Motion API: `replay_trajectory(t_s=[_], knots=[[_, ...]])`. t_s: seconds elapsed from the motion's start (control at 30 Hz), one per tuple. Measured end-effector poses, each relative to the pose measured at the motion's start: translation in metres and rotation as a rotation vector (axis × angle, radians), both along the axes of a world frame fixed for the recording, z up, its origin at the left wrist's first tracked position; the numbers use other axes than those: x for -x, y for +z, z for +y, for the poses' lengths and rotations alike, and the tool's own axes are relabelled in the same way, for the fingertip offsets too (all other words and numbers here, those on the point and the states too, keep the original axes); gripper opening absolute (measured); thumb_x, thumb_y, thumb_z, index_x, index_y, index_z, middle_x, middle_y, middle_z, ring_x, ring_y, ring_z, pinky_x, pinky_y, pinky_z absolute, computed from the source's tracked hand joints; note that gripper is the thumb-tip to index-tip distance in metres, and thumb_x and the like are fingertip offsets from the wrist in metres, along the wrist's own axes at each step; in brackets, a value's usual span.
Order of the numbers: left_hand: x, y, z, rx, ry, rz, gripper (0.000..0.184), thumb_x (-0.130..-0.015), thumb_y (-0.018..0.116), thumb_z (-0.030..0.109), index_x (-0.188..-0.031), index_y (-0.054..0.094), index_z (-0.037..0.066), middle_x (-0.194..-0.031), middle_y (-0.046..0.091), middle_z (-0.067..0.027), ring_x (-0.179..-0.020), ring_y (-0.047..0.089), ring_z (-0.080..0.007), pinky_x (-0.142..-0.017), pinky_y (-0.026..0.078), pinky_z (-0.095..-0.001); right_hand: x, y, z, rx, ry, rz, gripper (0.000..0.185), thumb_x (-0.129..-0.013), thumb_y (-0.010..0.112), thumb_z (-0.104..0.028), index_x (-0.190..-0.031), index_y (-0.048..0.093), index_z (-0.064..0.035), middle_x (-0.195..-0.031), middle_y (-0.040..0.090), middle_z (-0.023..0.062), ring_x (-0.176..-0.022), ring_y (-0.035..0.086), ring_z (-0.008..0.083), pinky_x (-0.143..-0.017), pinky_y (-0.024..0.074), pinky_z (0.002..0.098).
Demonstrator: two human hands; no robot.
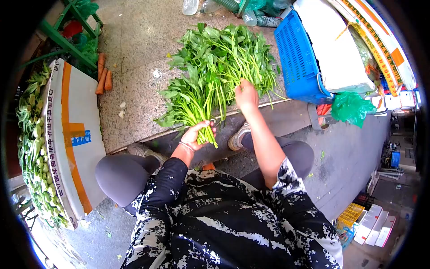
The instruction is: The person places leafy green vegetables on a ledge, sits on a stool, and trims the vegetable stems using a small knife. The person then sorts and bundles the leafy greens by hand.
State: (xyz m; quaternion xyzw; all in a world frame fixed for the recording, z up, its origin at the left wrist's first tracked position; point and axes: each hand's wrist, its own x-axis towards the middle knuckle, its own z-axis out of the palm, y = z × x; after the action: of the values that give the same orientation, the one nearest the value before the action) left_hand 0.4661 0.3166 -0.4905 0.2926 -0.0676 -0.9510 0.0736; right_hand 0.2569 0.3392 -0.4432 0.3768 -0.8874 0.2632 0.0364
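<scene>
My left hand is wrapped round the cut ends of a bunch of water spinach, whose leaves point away from me. Beyond it, a larger loose pile of water spinach lies on the speckled stone slab, stems toward the right. My right hand is closed at the near edge of that pile, among the stem ends. Its fingertips are partly hidden by the back of the hand, where they pinch at the stems.
On the left stands a white foam box with green vegetables beside it, near several carrots. To the right are a blue crate and a green plastic bag. Plastic bottles lie at the back.
</scene>
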Motion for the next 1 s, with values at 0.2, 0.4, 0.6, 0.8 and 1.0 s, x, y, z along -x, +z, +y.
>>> replay_trajectory(t_s=[0.2,0.4,0.6,0.8,1.0], knots=[[-0.020,0.004,-0.011,-0.078,0.101,0.098,0.014,-0.076,0.061,0.015,-0.084,0.053,0.007,-0.079,0.056,-0.0029,-0.068,0.053,-0.0173,-0.062,0.050,-0.0345,0.045,-0.029,-0.021,-0.186,0.079,-0.020,0.023,-0.077,0.057,-0.031,-0.087,0.061,-0.0105,-0.076,0.061,0.0115,-0.075,0.059,0.0300,-0.067,0.0460,0.0410],[-0.031,-0.006,-0.020,-0.034,0.139,0.158,0.016,-0.077,0.059,0.018,-0.086,0.053,0.006,-0.081,0.055,-0.0042,-0.067,0.053,-0.0165,-0.058,0.050,-0.0340,0.005,-0.055,0.043,0.175,-0.203,-0.543,0.029,-0.080,0.055,-0.030,-0.077,0.058,-0.0012,-0.069,0.059,0.0173,-0.065,0.058,0.0303,-0.061,0.0451,0.0384],[-0.030,-0.010,-0.018,-0.025,0.127,0.131,0.019,-0.077,0.059,0.018,-0.091,0.051,0.007,-0.082,0.055,-0.0039,-0.066,0.053,-0.0159,-0.056,0.048,-0.0331,-0.057,-0.091,0.076,-0.265,-0.089,-0.696,0.045,-0.079,0.054,-0.042,-0.088,0.058,0.0016,-0.066,0.061,0.0163,-0.064,0.059,0.0330,-0.062,0.0445,0.0422],[-0.031,0.000,-0.016,0.022,0.122,0.110,0.019,-0.077,0.058,0.017,-0.092,0.053,0.006,-0.083,0.058,-0.0050,-0.068,0.056,-0.0165,-0.060,0.050,-0.0323,-0.063,-0.024,0.014,-0.080,-0.023,-1.428,0.035,-0.080,0.058,-0.037,-0.095,0.056,-0.0048,-0.086,0.060,0.0061,-0.085,0.057,0.0159,-0.073,0.0423,0.0329],[-0.034,-0.008,-0.014,0.032,0.103,0.117,0.024,-0.076,0.059,0.016,-0.095,0.054,0.002,-0.085,0.059,-0.0065,-0.080,0.058,-0.0197,-0.070,0.049,-0.0332,-0.073,0.003,0.047,0.280,-0.113,-1.425,0.019,-0.085,0.052,-0.022,-0.091,0.057,-0.0048,-0.057,0.048,-0.0013,-0.049,0.048,0.0096,-0.045,0.0378,0.0205]])
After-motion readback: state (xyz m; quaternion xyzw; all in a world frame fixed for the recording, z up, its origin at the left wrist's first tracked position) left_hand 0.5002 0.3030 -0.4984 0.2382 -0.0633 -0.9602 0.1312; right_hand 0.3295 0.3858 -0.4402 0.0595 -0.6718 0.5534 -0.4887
